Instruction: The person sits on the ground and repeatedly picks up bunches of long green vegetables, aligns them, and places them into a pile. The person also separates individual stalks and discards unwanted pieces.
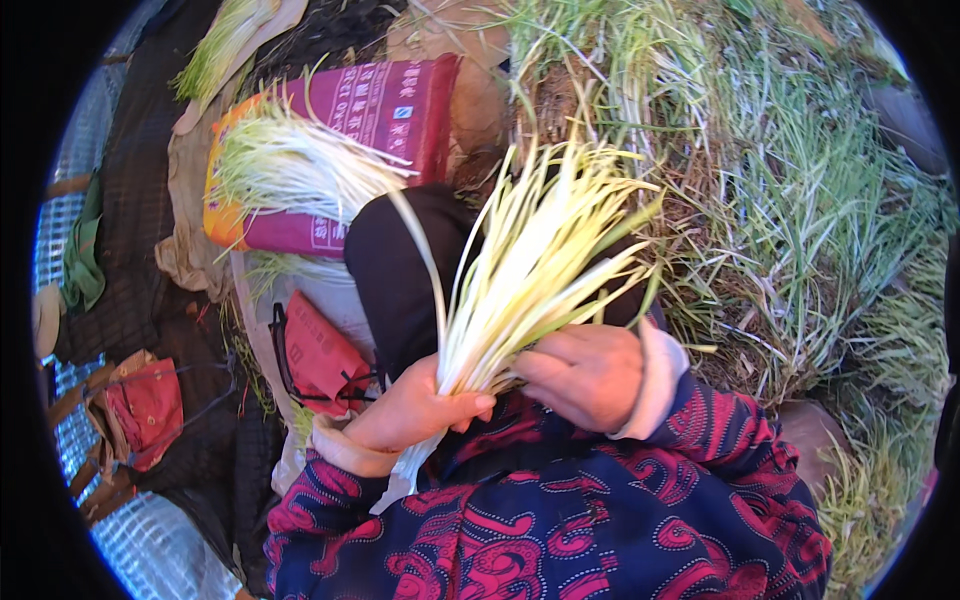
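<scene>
A loose bundle of pale yellow-white leafy stems, apparently blanched chives (517, 285), rises from my left hand (427, 409), which is wrapped around its lower end. The leaf tips fan up and to the right above my lap. White ends poke out below the left hand. Against the right side of the bundle, my right hand (581, 375) has its fingers curled inward and touching the lower stems. Its fingertips are partly hidden, so I cannot tell whether they pinch a leaf. Another pile of pale stems (300, 165) lies on a magenta and orange printed sack (409, 142) beyond my knee (397, 247).
A large heap of green leafy stems with soil and dry leaves (780, 225) fills the right side. Left of my leg lies a red bag with black straps (322, 352). More pale stems (225, 49) rest at top left. Dark netting (120, 270) hangs or lies farther left.
</scene>
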`<state>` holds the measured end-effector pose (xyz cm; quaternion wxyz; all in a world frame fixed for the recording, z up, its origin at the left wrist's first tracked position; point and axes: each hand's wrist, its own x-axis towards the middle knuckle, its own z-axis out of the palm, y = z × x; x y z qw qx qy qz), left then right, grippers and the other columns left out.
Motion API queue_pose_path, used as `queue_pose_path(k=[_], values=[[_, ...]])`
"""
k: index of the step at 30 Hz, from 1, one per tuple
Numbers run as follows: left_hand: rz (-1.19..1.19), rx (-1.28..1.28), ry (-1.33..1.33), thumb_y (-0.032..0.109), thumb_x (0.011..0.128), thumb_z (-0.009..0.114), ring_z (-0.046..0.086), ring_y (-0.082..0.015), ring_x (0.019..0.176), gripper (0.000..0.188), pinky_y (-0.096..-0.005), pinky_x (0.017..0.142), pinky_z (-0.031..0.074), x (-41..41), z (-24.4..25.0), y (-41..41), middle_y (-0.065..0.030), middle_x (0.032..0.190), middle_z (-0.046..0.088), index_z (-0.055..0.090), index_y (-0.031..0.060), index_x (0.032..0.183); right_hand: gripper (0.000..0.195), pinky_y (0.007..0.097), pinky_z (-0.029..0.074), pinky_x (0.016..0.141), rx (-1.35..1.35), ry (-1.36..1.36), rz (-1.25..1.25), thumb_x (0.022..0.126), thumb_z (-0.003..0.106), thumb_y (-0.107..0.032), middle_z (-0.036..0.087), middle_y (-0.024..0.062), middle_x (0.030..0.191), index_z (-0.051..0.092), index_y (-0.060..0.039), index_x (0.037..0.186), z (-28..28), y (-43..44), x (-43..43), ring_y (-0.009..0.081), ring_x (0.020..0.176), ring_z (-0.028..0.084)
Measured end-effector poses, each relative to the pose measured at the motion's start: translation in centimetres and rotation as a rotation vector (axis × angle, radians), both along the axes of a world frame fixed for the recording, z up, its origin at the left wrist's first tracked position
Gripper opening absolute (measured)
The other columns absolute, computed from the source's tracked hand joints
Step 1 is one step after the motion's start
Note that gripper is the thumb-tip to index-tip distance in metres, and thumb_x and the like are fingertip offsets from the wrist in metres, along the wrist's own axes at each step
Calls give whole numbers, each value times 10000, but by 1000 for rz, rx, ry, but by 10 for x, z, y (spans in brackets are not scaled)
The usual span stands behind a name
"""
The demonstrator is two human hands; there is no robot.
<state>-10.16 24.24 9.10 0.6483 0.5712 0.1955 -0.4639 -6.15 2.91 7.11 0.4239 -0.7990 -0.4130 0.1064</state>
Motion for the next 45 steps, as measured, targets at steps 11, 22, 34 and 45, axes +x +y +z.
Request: queue_pose_path(k=[11, 22, 34, 45], values=[[212, 62, 30, 117, 801, 570, 416, -72, 507, 194, -197, 438, 320, -28, -10, 0, -10, 621, 463, 489, 22, 949, 24, 323, 424, 487, 65, 73, -457, 712, 500, -21, 509, 86, 615, 510, -37, 726, -27, -32, 10, 244, 518, 511], [104, 159, 6, 144, 605, 771, 529, -114, 753, 645, -231, 640, 419, -42, -6, 48, -36, 943, 567, 460, 6, 1153, 394, 379, 374, 868, -617, -137, -800, 695, 601, -108, 533, 139, 1017, 516, -62, 1077, -91, -180, 20, 315, 986, 481], [125, 71, 110, 111, 636, 750, 498, -144, 999, 618, -278, 865, 384, -42, -13, 58, -54, 1097, 543, 463, 10, 1173, 165, 322, 440, 645, 61, -4, -744, 732, 612, -128, 546, 104, 807, 567, -41, 865, -74, -50, 77, 267, 735, 536], [122, -39, 82, 116, 654, 739, 503, -140, 990, 602, -275, 851, 395, -47, -28, 73, -57, 1093, 547, 459, 12, 1178, 120, 257, 404, 630, 314, 347, -1079, 822, 501, -114, 535, 57, 739, 555, -7, 811, -107, -106, 103, 132, 672, 488]])
